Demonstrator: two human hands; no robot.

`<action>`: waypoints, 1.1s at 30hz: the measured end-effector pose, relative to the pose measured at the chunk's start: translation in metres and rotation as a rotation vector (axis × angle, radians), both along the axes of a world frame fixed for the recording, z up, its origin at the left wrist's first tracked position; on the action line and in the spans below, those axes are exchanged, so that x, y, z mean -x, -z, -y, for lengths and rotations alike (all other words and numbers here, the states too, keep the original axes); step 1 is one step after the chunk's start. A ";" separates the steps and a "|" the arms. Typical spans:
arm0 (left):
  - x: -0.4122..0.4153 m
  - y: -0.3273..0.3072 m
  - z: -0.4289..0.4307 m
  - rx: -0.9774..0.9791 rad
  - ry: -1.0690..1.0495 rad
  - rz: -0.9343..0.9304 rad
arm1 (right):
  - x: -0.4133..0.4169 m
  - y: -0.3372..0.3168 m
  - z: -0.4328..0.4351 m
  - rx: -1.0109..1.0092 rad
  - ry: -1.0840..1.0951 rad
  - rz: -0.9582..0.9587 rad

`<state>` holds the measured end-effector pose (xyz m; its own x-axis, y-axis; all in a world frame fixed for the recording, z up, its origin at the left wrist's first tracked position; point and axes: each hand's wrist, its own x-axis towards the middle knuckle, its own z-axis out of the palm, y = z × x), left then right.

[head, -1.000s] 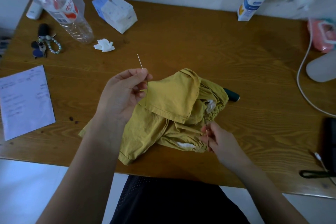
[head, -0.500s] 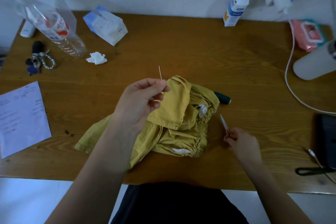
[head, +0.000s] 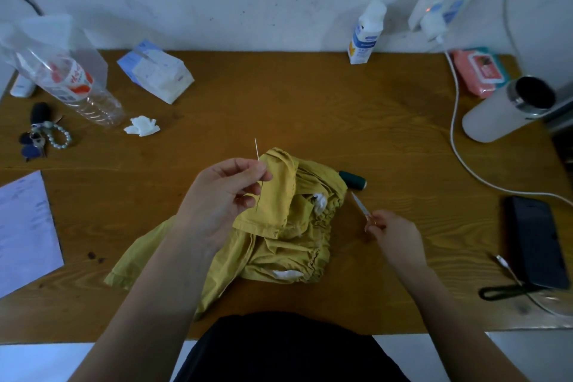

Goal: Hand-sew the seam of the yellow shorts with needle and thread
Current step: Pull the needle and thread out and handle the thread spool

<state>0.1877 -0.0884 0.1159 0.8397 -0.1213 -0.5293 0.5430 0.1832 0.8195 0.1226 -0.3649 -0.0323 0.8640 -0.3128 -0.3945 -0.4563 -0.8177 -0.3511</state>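
The yellow shorts (head: 279, 226) lie crumpled in the middle of the wooden table (head: 279, 108). My left hand (head: 223, 195) is raised over their left part and pinches a thin needle (head: 256, 149) that points up and away, with a dark thread (head: 259, 198) hanging down from it. Right of the shorts, my right hand (head: 393, 232) rests on the table and grips small scissors (head: 359, 205), blades pointing up-left. A dark green thread spool (head: 353, 179) lies just past the shorts' right edge.
At the back left are a plastic bottle (head: 77, 87), a tissue pack (head: 155, 74), a crumpled tissue (head: 142, 125) and keys (head: 40, 136). A paper (head: 24, 232) lies left. A flask (head: 508, 108), white cable (head: 455, 133), wipes pack (head: 479, 71) and phone (head: 536, 242) are right.
My right hand has left the shorts' front edge and moved right onto the table with the scissors. My left hand still holds the needle up in about the same place.
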 end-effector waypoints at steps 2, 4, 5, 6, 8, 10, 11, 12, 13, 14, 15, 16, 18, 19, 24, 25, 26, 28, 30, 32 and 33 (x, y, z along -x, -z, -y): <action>-0.001 -0.001 0.002 -0.009 0.008 0.000 | -0.006 0.002 0.004 0.021 -0.012 -0.002; -0.002 -0.001 0.005 -0.014 0.012 -0.004 | -0.011 0.004 0.006 0.048 -0.030 0.005; -0.003 -0.001 0.007 -0.016 0.014 -0.007 | -0.013 0.005 0.006 0.066 -0.047 0.002; -0.004 -0.002 0.008 -0.020 0.017 -0.009 | -0.015 0.006 0.007 0.077 -0.066 0.000; -0.005 -0.002 0.011 -0.026 0.025 -0.011 | -0.017 0.006 0.009 0.089 -0.100 0.017; -0.006 -0.002 0.014 -0.026 0.028 -0.016 | -0.020 0.004 0.011 0.126 -0.131 0.065; -0.006 -0.002 0.016 -0.028 0.028 -0.020 | -0.022 0.003 0.012 0.149 -0.142 0.091; -0.007 -0.001 0.017 -0.033 0.028 -0.023 | -0.026 0.002 0.013 0.167 -0.147 0.116; -0.007 -0.001 0.018 -0.038 0.027 -0.027 | -0.031 0.000 0.012 0.176 -0.148 0.144; -0.007 -0.001 0.020 -0.042 0.027 -0.031 | -0.039 -0.001 0.010 0.173 -0.147 0.177; -0.008 0.000 0.020 -0.046 0.027 -0.033 | -0.047 -0.002 0.007 0.160 -0.146 0.215; -0.008 0.000 0.021 -0.049 0.027 -0.037 | -0.056 -0.004 0.003 0.143 -0.151 0.247; -0.009 0.000 0.021 -0.052 0.024 -0.043 | -0.073 -0.004 -0.005 0.137 -0.195 0.264; -0.009 0.001 0.021 -0.051 0.023 -0.043 | -0.080 -0.003 -0.008 0.151 -0.224 0.249; -0.011 0.002 0.019 -0.049 0.028 -0.044 | -0.094 0.007 -0.006 0.202 -0.265 0.146; -0.012 0.003 0.019 -0.049 0.028 -0.043 | -0.093 0.007 -0.004 0.199 -0.256 0.139; -0.012 0.003 0.019 -0.046 0.025 -0.048 | -0.092 0.007 -0.001 0.178 -0.231 0.139; -0.014 0.004 0.020 -0.041 0.021 -0.052 | -0.084 0.005 0.004 0.088 -0.165 0.133; -0.016 0.005 0.021 -0.040 0.028 -0.055 | -0.072 0.004 0.008 0.023 -0.154 0.103; -0.017 0.006 0.024 -0.042 0.038 -0.055 | -0.059 0.005 0.009 0.013 -0.175 0.068; -0.017 0.008 0.025 -0.047 0.043 -0.054 | -0.055 0.005 0.008 0.014 -0.178 0.055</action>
